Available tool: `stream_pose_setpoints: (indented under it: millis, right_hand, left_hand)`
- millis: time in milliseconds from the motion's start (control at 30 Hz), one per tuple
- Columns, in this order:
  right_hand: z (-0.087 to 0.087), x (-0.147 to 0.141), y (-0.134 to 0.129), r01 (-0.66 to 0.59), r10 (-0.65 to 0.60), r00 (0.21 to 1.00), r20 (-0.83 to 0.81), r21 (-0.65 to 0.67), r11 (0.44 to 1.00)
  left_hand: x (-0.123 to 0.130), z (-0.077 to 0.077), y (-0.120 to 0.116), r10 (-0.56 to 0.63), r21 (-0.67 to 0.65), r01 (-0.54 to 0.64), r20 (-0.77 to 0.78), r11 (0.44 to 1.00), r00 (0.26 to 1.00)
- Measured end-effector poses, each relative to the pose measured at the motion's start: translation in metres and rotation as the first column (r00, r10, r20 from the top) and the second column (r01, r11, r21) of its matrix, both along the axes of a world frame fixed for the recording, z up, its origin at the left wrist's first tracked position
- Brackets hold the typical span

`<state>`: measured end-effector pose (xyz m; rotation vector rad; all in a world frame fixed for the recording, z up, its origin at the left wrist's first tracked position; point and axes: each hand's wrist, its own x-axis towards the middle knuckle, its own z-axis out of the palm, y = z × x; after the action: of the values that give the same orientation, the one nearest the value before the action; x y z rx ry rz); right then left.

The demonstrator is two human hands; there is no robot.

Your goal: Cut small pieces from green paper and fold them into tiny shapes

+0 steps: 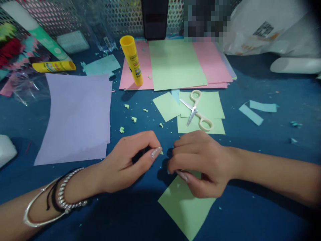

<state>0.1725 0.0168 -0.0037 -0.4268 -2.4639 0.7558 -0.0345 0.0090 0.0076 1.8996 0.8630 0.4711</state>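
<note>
My left hand [136, 159], with bracelets at the wrist, is closed in a pinch; a tiny tip of a green paper piece [162, 152] shows at its thumbnail. Close by on the right, my right hand [200, 164] has its fingers curled and the thumb near the index finger. Whatever those fingertips may hold is hidden. Beneath that hand lies a square of green paper [188, 207], partly covered by it. Just beyond the hands, white-handled scissors [194, 109] lie spread on green paper pieces [210, 103]. Small green paper cutouts [134, 119] are scattered left of the scissors.
Purple paper sheets [77, 117] lie at the left. An uncapped-looking yellow glue stick [132, 60] stands by stacked pink paper [218, 67]; another yellow tube [54, 66] lies behind. Blue strips [263, 106] are at the right. A dark phone [154, 20] leans against the mesh.
</note>
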Motion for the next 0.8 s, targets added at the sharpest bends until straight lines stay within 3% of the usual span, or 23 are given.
stream_pose_setpoints:
  millis: [100, 233, 433, 500, 600, 700, 800]
  right_hand:
    - [0.000, 0.003, -0.002, 0.027, -0.020, 0.992, -0.121, 0.059, 0.998]
    - [-0.003, 0.007, 0.003, 0.067, -0.052, 0.969, -0.242, 0.052, 0.996]
    - [0.004, 0.006, 0.014, 0.325, -0.323, 0.946, -0.040, 0.161, 0.932]
    - [0.015, 0.012, 0.020, 0.402, -0.450, 0.884, 0.128, 0.283, 0.871]
    - [0.031, 0.031, 0.031, 0.441, -0.622, 0.685, 0.380, 0.463, 0.768]
    - [0.040, 0.047, 0.036, 0.273, -0.566, 0.563, 0.602, 0.512, 0.815]
    - [0.042, 0.051, 0.035, 0.224, -0.570, 0.494, 0.657, 0.537, 0.813]
  left_hand:
    - [0.000, 0.000, -0.001, 0.085, -0.028, -0.084, 0.035, 0.996, 0.996]
    - [0.000, -0.001, -0.002, 0.110, -0.037, -0.108, 0.054, 0.994, 0.993]
    - [-0.001, -0.003, -0.009, 0.158, 0.061, -0.160, 0.028, 0.985, 0.987]
    - [-0.001, -0.003, -0.012, 0.163, 0.089, -0.163, 0.009, 0.983, 0.987]
    - [-0.002, -0.001, -0.014, 0.149, 0.109, -0.146, -0.015, 0.983, 0.989]
    - [-0.002, 0.004, -0.014, 0.149, 0.112, -0.144, -0.033, 0.983, 0.988]
    - [-0.001, 0.009, -0.015, 0.125, 0.118, -0.114, -0.090, 0.987, 0.988]
